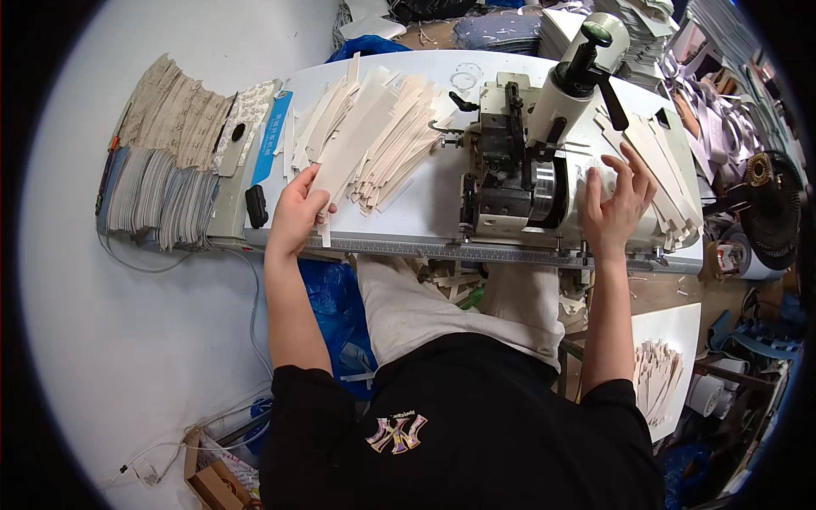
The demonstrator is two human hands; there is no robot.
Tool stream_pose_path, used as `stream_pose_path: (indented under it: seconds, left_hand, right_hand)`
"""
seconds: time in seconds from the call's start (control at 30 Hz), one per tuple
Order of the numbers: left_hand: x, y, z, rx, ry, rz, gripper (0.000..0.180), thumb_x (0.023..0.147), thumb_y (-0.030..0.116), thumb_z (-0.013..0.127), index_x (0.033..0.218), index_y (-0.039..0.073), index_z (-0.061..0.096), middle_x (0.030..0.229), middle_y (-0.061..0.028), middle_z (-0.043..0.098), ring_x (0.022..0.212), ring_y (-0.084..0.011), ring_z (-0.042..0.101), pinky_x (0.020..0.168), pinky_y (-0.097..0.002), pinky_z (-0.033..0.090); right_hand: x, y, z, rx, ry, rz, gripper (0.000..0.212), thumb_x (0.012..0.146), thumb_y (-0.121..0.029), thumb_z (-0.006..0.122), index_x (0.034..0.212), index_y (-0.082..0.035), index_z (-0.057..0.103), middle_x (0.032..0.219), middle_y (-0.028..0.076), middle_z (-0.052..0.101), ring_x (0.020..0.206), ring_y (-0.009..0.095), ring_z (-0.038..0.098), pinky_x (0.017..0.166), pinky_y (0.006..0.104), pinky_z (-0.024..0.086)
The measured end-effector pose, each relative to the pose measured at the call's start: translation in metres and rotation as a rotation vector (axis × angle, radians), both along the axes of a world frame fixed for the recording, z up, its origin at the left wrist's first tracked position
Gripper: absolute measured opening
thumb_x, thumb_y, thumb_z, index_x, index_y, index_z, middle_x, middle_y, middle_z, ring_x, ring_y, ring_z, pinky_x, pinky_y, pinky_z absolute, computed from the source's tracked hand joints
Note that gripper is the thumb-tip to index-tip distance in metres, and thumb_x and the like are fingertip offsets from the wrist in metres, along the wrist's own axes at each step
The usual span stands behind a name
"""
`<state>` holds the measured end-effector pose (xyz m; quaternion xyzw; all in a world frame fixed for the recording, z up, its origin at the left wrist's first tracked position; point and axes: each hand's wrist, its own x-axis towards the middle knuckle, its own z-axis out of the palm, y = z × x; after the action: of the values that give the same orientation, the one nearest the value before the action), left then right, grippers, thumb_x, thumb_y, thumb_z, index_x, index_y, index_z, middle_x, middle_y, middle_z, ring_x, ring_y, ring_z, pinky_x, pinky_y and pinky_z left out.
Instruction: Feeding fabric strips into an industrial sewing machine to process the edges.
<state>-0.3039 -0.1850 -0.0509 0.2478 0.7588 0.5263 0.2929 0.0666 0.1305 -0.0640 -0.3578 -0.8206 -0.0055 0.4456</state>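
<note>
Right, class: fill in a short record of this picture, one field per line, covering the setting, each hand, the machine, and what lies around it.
Setting: white worktable seen from above, person seated at it
Left hand: grips a beige strip at the near edge of a fanned pile of strips
Right hand: fingers spread, resting flat on the table right of the machine
Machine: small bench machine, black and cream, with a black handle on top
Right of hand: more beige strips
Far left: stacked sheets

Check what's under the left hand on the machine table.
The left hand pinches one beige strip at the edge of the fanned strip pile, over the white table. Whatever lies beneath the palm is covered.
</note>
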Motion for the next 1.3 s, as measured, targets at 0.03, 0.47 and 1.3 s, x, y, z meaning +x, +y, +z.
stream_pose_path:
  seconds: [0.03, 0.47, 1.3]
  left_hand:
    - [-0.007, 0.008, 0.000, 0.002, 0.001, -0.004, 0.043, 0.094, 0.010, 0.055, 0.134, -0.002, 0.067, 0.105, -0.0115, 0.076, 0.078, -0.0218, 0.073, 0.071, -0.0359, 0.057]
    - [0.005, 0.094, -0.037, -0.199, 0.976, -0.327, 0.034, 0.089, 0.022, 0.085, 0.118, 0.006, 0.078, 0.112, -0.0124, 0.074, 0.107, -0.0344, 0.070, 0.095, -0.0432, 0.056]
    - [0.115, 0.159, 0.046, 0.097, 0.904, -0.644, 0.030, 0.087, 0.013, 0.086, 0.115, 0.006, 0.079, 0.105, -0.0047, 0.068, 0.080, -0.0190, 0.067, 0.071, -0.0328, 0.056]
  right_hand:
    - [0.000, 0.000, 0.000, -0.004, 0.000, 0.001, 0.024, 0.098, -0.021, 0.075, 0.119, -0.009, 0.072, 0.147, 0.009, 0.062, 0.137, 0.029, 0.047, 0.117, 0.0425, 0.035]
    - [0.000, 0.000, -0.001, 0.000, 0.008, -0.008, 0.021, 0.097, -0.022, 0.074, 0.113, -0.010, 0.073, 0.143, 0.008, 0.064, 0.132, 0.029, 0.051, 0.114, 0.0415, 0.037]
    - [-0.022, -0.033, 0.024, -0.345, 0.060, 0.287, 0.015, 0.098, -0.017, 0.073, 0.107, -0.005, 0.072, 0.131, 0.011, 0.067, 0.122, 0.033, 0.054, 0.109, 0.0443, 0.041]
